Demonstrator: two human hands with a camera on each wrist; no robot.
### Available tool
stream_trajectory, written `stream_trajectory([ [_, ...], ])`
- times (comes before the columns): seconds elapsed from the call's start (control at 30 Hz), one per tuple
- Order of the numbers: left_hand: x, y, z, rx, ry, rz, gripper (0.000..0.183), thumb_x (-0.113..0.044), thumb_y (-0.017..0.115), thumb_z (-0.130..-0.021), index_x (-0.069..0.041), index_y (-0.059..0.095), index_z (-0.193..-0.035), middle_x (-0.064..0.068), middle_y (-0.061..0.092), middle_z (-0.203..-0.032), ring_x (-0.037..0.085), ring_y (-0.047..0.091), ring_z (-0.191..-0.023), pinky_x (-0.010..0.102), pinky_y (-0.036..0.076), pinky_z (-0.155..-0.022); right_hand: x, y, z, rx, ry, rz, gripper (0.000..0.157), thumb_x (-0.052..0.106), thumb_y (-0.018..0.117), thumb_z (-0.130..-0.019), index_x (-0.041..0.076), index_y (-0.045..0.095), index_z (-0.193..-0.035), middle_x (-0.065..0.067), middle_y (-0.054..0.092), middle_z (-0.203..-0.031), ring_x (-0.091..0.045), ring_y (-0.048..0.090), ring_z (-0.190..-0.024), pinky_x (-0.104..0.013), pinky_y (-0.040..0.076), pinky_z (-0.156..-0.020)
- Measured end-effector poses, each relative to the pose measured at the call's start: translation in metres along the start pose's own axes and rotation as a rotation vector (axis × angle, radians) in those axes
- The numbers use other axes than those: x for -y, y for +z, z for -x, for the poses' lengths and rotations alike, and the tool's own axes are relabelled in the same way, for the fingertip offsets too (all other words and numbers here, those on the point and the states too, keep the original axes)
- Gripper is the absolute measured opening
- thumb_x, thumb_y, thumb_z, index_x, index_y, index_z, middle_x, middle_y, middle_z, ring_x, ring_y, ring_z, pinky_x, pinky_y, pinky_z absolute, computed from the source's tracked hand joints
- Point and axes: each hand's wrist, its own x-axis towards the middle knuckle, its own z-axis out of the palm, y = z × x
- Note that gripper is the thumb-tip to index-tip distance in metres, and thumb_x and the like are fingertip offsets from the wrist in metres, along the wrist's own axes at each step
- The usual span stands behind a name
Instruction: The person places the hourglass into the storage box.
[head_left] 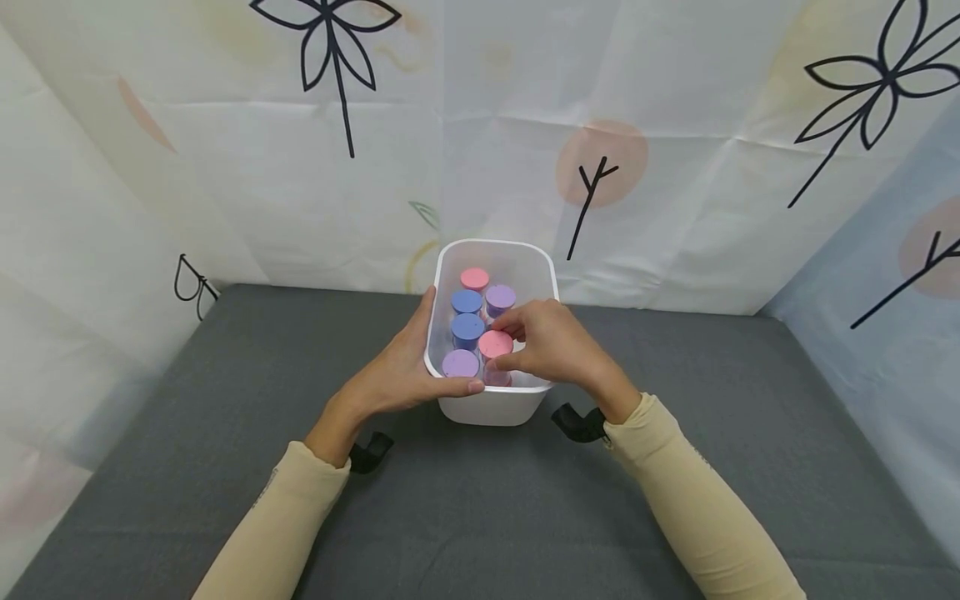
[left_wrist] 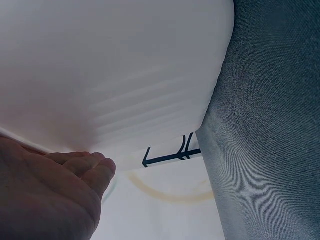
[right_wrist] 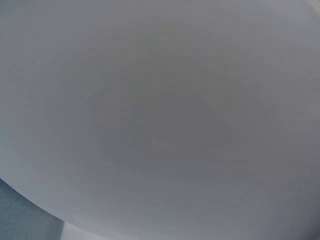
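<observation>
A white translucent plastic bin point(head_left: 495, 407) stands on the grey table point(head_left: 187, 467). Inside it stand several capped tubes: a pink cap at the back point(head_left: 474, 278), two blue caps point(head_left: 467, 302), a purple cap point(head_left: 500, 297), another purple cap near the front point(head_left: 460, 363) and a pink cap point(head_left: 495, 342). My left hand point(head_left: 408, 367) grips the bin's left wall, thumb over the front rim. My right hand point(head_left: 551, 342) pinches the front pink-capped tube inside the bin. The left wrist view shows the bin's wall point(left_wrist: 115, 70) and my hand point(left_wrist: 50, 195). The right wrist view is filled by the bin's wall point(right_wrist: 160, 120).
Patterned white cloth point(head_left: 480, 125) hangs behind and on both sides of the table. Black wrist straps point(head_left: 577, 423) sit at both cuffs. Grey table surface stretches left, right and in front of the bin.
</observation>
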Motion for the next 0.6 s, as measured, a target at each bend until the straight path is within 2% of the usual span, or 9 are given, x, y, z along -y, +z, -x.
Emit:
stream_trajectory([
  [0.33,-0.002,-0.001,0.0,-0.007,0.007,-0.011,0.122,-0.034,0.093,-0.071,-0.039,0.008,-0.158,0.004,0.035,-0.155,0.021,0.048,-0.131,0.054,0.048,-0.099,0.003,0.006,-0.001,-0.011,0.01,0.179,0.032,0.022,0.09,-0.077,0.006,0.079,-0.102,-0.001,0.075,-0.087,-0.018,0.067,-0.079,-0.032,0.05,-0.069],
  [0.47,-0.012,-0.001,0.002,-0.005,-0.009,0.01,0.12,-0.026,0.093,-0.073,-0.036,0.009,-0.158,0.005,0.035,-0.155,0.027,0.047,-0.132,0.058,0.046,-0.1,0.004,0.007,-0.001,-0.006,0.027,0.208,0.034,0.024,0.09,-0.076,0.006,0.079,-0.102,-0.002,0.076,-0.09,-0.018,0.069,-0.084,-0.034,0.053,-0.073],
  [0.6,-0.016,0.0,0.003,0.0,-0.019,0.027,0.119,-0.021,0.092,-0.073,-0.032,0.01,-0.158,0.005,0.036,-0.154,0.031,0.046,-0.133,0.058,0.046,-0.1,0.006,0.008,0.0,0.011,0.045,0.22,0.039,0.026,0.091,-0.077,0.005,0.079,-0.107,-0.005,0.077,-0.096,-0.02,0.07,-0.087,-0.036,0.055,-0.076],
])
